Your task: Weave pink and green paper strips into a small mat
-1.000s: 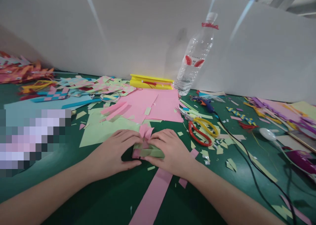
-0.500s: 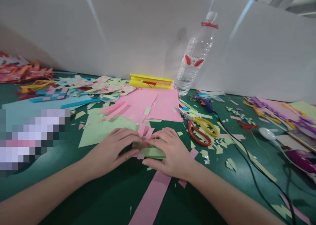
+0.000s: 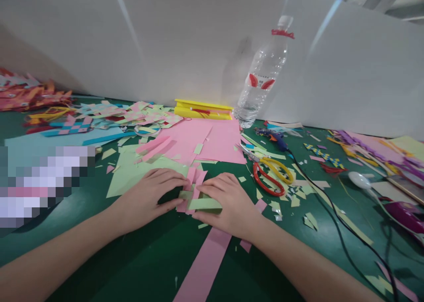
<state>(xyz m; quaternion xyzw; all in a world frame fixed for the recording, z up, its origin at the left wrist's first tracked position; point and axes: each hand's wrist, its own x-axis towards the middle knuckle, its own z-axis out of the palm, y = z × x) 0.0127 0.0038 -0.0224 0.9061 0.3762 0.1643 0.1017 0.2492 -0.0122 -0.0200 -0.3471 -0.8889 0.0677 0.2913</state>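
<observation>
A small woven piece of pink and light green paper strips (image 3: 195, 195) lies on the green table (image 3: 139, 258) right in front of me. My left hand (image 3: 149, 199) rests on its left side, fingertips pinching the strips. My right hand (image 3: 228, 201) presses on its right side, fingers curled over a green strip. A long pink paper strip (image 3: 205, 262) runs from under the piece toward me.
Red and yellow scissors (image 3: 270, 173) lie right of my hands. Pink sheets (image 3: 205, 140), a green sheet (image 3: 135, 171), a yellow box (image 3: 202, 109) and a clear bottle (image 3: 263, 78) stand behind. A glue gun (image 3: 276, 137) with black cord and paper scraps are at right.
My fingers have shifted slightly on the woven piece; the green strip at its right end has lifted a little. The hands stay in the same place.
</observation>
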